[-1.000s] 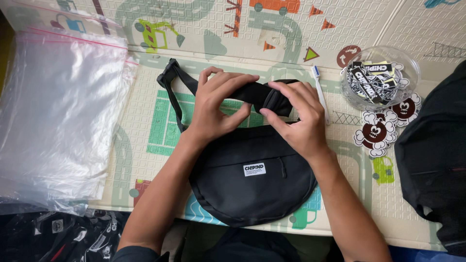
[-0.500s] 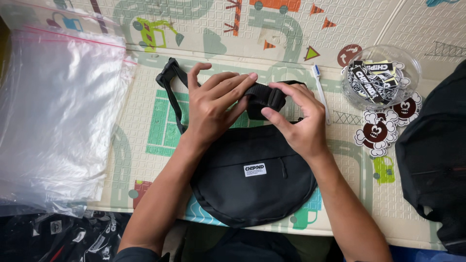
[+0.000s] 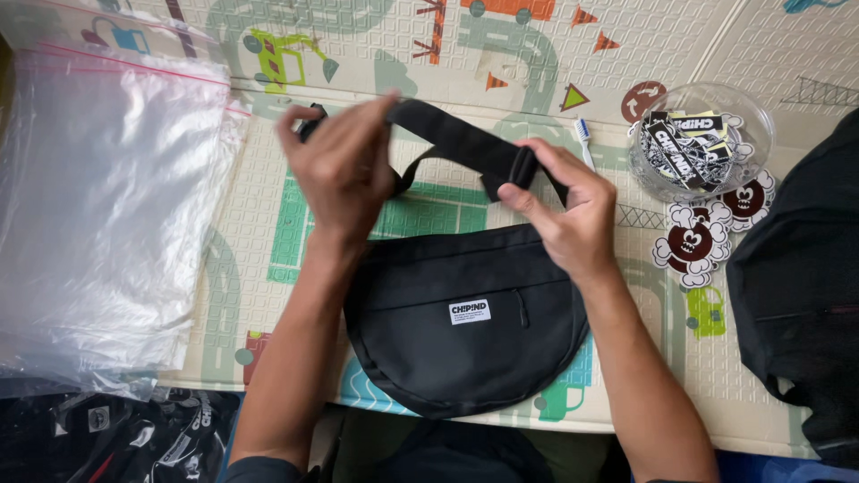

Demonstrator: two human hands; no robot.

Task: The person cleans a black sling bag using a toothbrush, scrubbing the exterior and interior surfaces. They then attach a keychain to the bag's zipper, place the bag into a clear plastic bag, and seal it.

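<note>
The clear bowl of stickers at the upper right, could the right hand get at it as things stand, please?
Probably not at once: the right hand pinches the black strap of the waist bag. The bowl lies just beside it, with only a toothbrush between, so the path looks open once the strap is released.

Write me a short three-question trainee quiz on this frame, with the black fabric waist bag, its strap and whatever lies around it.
1. True or false: both hands, left hand and right hand, grip the black webbing strap of the black fabric waist bag.
2. What lies to the left of the bag? A) a stack of clear plastic zip bags B) a cardboard box C) a metal tray
3. Fill in: the clear round plastic bowl holds black-and-white ____.

Key
1. True; the strap is lifted clear of the colourful patterned play mat.
2. A
3. stickers; more round stickers lie loose below the bowl.
</note>
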